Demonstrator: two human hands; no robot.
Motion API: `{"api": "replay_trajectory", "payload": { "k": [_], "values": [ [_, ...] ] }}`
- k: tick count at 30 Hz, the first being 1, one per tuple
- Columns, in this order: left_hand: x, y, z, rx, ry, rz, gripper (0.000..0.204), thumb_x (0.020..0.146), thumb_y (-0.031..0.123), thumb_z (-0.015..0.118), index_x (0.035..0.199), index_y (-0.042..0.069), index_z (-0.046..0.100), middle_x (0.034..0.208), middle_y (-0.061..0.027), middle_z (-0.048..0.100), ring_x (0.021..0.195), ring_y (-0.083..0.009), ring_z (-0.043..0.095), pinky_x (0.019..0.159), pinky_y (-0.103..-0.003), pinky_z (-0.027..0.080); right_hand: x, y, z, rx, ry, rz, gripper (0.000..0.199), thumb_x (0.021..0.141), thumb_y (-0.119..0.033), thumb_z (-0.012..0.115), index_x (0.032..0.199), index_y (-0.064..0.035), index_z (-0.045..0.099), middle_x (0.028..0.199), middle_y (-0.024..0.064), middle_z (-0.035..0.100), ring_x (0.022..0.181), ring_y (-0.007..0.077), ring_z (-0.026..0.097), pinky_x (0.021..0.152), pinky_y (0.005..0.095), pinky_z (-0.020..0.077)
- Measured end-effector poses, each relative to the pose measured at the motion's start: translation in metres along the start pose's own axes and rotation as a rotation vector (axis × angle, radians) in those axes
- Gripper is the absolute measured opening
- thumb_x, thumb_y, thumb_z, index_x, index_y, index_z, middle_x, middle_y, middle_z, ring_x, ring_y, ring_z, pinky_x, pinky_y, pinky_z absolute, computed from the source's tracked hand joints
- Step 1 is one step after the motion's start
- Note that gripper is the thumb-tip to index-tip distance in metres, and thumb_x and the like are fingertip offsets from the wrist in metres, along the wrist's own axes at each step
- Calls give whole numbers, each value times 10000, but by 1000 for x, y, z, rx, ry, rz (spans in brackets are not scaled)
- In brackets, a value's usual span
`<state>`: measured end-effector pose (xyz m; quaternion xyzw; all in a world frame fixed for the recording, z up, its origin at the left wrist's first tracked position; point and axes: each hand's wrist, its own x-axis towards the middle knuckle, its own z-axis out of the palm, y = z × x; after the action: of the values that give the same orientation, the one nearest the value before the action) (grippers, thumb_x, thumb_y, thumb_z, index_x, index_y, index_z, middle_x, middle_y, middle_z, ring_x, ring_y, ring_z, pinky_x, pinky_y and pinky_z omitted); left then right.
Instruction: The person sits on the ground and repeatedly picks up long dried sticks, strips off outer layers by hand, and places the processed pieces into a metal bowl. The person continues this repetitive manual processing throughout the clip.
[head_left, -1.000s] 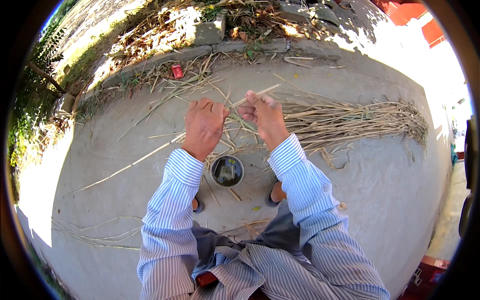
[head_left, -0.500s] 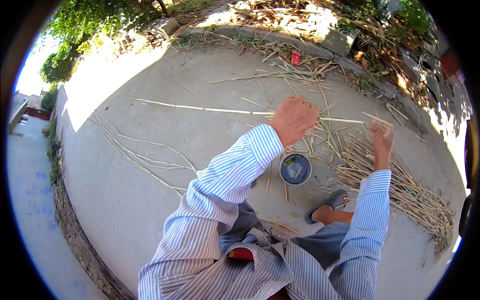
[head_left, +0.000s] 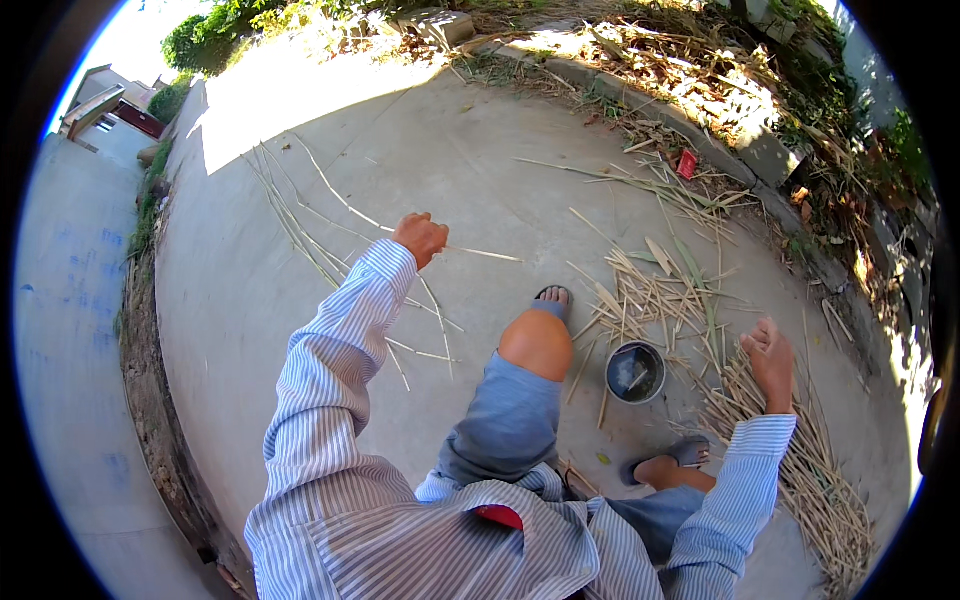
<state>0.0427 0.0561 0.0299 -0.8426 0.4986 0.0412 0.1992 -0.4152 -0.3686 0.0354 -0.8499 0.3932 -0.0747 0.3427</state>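
Note:
My left hand [head_left: 420, 238] is closed around a long, pale dry stalk [head_left: 482, 254]. One end of the stalk sticks out to the right of the fist, and the longer part runs off to the far left. Several more long stalks [head_left: 300, 232] lie on the concrete close by. My right hand [head_left: 770, 362] is held as a fist above the near end of a thick bundle of stalks [head_left: 815, 490]; what it grips, if anything, is hidden. Left of that hand stands a small round bucket [head_left: 657, 375] with dark liquid inside. Short stalk pieces [head_left: 650, 300] are heaped just beyond it.
My sandalled feet [head_left: 553, 296] are on the concrete, the other one beside the bucket. Leafy stalks [head_left: 600, 176] and a red packet [head_left: 687, 164] lie farther back. A low kerb [head_left: 640, 95] with dry leaf litter borders the far side. Along the left runs a dirt edge [head_left: 150, 380].
My left hand has swung left, away from the right hand, with the long stalk in it. The short piece seen at my right hand no longer shows. My view has shifted left.

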Motion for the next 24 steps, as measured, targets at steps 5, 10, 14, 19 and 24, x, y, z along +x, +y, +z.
{"api": "replay_trajectory", "payload": {
  "k": [5,10,14,19,24],
  "values": [
    [-111,-147,107,258,-288,-373,383,653,278,811,932,71,649,900,-72,681,1019,-242,592,853,-360,455,-9,-8,21,207,-65,5,591,815,-240,700,1256,83,476,1147,238,608,1031,277,623,857,354,499],
    [-108,-102,113,-42,-618,-207,514,650,339,814,1039,66,616,1126,-127,616,1116,-290,558,941,-426,452,-63,-106,-25,822,-50,-129,779,844,-492,647,1319,79,411,1215,231,572,1144,277,559,973,352,430],
    [-84,-16,103,-392,-309,-185,374,651,289,774,936,91,637,916,-70,673,946,-283,622,800,-433,485,-142,-171,-60,1344,-445,-605,1043,786,-628,630,1375,151,267,1296,307,483,1227,360,477,1024,435,345],
    [-12,74,-14,-357,74,49,365,686,142,775,993,44,604,905,-146,661,780,-290,639,675,-400,504,-203,-167,-80,1534,-417,-1122,952,839,-557,595,1379,145,247,1224,334,506,1139,385,519,944,438,415],
    [38,186,-136,-332,385,293,335,774,124,713,1067,7,598,952,-153,655,858,-303,619,741,-408,491,-248,-125,-95,1582,-273,-1136,873,864,-491,594,1380,129,262,1183,296,546,1065,336,560,905,407,444]
  ]
}}
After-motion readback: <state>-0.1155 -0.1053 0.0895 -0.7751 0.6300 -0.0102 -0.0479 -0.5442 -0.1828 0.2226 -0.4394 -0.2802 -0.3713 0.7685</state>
